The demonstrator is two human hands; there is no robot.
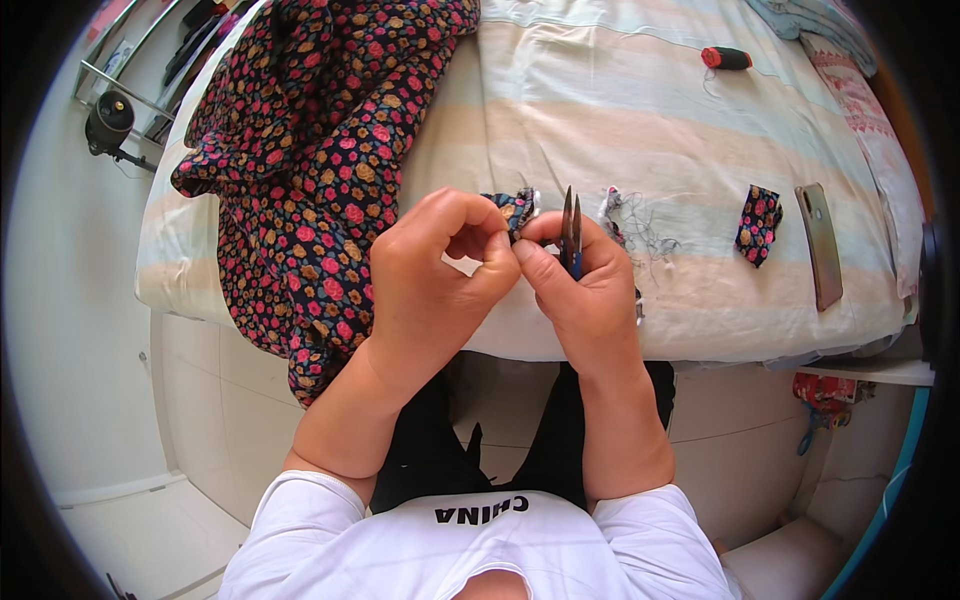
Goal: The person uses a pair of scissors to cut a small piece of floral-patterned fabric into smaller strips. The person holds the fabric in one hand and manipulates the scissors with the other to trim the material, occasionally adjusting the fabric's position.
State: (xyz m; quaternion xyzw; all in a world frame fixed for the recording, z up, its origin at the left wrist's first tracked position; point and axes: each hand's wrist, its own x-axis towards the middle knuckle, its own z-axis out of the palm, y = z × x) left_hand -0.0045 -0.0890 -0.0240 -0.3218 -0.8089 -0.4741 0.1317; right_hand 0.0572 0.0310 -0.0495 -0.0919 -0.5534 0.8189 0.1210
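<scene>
My left hand (442,270) pinches a small piece of dark floral fabric (510,208) between thumb and forefinger. Thumb to thumb with it, my right hand (585,285) meets the same piece at its lower edge. Thread snips with dark blades (571,225) rest in my right hand, blades pointing away from me; their handle is mostly hidden by the fingers. Just beyond the right hand lie loose grey threads (649,229) and fabric scraps (613,214). A large floral cloth (330,172) is heaped to the left of my hands.
On the striped bedsheet (600,97), a flat floral fabric piece (758,225) lies beside a smartphone (819,247) at right. A dark thread spool (726,58) with red ends sits farther back. The bed's near edge runs below my hands. Scissors (808,427) hang at lower right.
</scene>
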